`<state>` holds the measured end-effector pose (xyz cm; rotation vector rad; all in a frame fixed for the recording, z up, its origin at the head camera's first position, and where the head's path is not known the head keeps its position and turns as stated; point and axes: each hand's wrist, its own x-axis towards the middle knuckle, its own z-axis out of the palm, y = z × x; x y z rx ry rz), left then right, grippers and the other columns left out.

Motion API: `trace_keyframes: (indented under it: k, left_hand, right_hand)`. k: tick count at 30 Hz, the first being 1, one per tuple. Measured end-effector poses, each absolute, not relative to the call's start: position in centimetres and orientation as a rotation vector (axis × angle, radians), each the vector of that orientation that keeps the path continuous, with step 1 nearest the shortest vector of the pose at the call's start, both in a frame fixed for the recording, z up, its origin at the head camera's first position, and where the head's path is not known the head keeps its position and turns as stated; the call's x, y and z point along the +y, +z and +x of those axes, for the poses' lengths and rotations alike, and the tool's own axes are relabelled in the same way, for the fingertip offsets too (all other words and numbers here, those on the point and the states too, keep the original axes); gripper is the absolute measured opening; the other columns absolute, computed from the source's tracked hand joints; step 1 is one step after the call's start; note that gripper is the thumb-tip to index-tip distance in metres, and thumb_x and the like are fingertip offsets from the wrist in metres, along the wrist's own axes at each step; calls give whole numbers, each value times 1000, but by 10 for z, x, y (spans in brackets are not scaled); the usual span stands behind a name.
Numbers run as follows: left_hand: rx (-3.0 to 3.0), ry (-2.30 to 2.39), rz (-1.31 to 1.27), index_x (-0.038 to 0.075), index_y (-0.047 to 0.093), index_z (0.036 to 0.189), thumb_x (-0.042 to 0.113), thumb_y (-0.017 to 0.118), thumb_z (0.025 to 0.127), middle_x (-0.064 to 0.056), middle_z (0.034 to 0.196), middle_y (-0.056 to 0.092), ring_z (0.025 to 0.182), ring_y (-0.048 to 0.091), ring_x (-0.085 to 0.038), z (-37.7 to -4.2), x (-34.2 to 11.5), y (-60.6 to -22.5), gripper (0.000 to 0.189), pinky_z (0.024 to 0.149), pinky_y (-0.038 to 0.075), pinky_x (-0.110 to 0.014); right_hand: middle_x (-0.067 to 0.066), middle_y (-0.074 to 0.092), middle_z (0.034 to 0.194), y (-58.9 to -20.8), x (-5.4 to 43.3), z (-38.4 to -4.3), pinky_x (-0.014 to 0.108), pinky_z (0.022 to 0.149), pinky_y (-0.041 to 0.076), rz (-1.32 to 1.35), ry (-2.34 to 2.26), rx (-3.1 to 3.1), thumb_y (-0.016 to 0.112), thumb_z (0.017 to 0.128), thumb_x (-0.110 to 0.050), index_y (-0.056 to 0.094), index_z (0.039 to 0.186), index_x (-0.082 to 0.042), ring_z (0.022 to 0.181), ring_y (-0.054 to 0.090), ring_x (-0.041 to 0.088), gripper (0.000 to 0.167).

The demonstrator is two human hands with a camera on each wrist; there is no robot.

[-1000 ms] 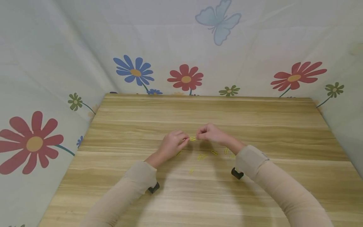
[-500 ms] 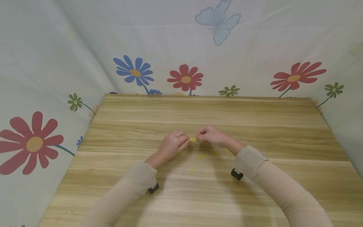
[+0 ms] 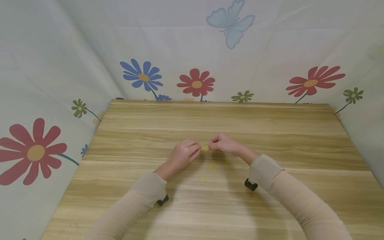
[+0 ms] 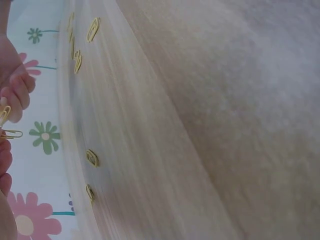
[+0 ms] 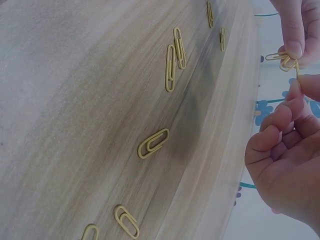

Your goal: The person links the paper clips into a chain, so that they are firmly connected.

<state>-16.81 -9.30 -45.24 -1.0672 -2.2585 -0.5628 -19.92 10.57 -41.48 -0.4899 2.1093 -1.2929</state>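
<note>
Yellow paper clips [image 3: 205, 149] lie between the fingertips of both hands, just above the table. My left hand [image 3: 183, 154] pinches a small bunch of them; in the right wrist view these paper clips [image 5: 286, 62] overlap under the left thumb. From the other side my right hand [image 3: 225, 143] pinches one clip [image 5: 298, 72] upright between thumb and finger, its other fingers curled toward the palm. That clip meets the bunch; whether they are linked I cannot tell. The left wrist view shows the left fingers [image 4: 4, 170] only at its edge, beside a clip [image 4: 12, 134].
Several loose yellow paper clips lie flat on the wooden table [image 3: 120, 186], among them one clip [image 3: 226, 162] below the right hand and another [image 3: 202, 180] nearer the front. A flowered cloth [image 3: 168, 40] hangs around the back and sides.
Both hands have shifted very slightly to the right, with the clips between them tilting a little. The loose clips on the table stay where they were.
</note>
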Motion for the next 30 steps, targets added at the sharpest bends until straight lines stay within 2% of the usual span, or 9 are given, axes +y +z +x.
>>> trace_keyframes:
  k: [6,12,25,30]
  left_hand:
    - [-2257,-566,-1067,9,68,78,10,67,75,0,78,66,75,61,-13,-168,-92,-451,3,69,50,-21]
    - [-2246,-547,-1078,9,68,79,10,69,74,-1,79,66,74,61,-13,-168,-91,-452,5,69,50,-21]
    - [-2255,-530,-1079,10,68,79,11,68,74,-1,82,66,77,61,-12,-168,-91,-453,5,72,50,-21]
    - [-2266,-542,-1081,9,68,79,10,66,76,0,82,66,77,61,-12,-168,-90,-451,4,71,50,-20]
  right_hand:
    - [-5,32,46,-415,106,-199,23,49,27,-494,-1300,2115,49,80,-8,51,70,0,46,30,13,13]
    - [-5,32,46,-415,106,-198,23,49,27,-507,-1303,2121,48,80,-8,48,63,-9,46,29,13,16]
    - [-6,30,46,-416,108,-199,24,49,26,-543,-1304,2095,48,80,-5,43,61,-8,45,27,13,20]
    - [-5,31,46,-414,108,-198,23,48,26,-508,-1306,2113,47,79,-5,47,65,-3,45,28,13,14]
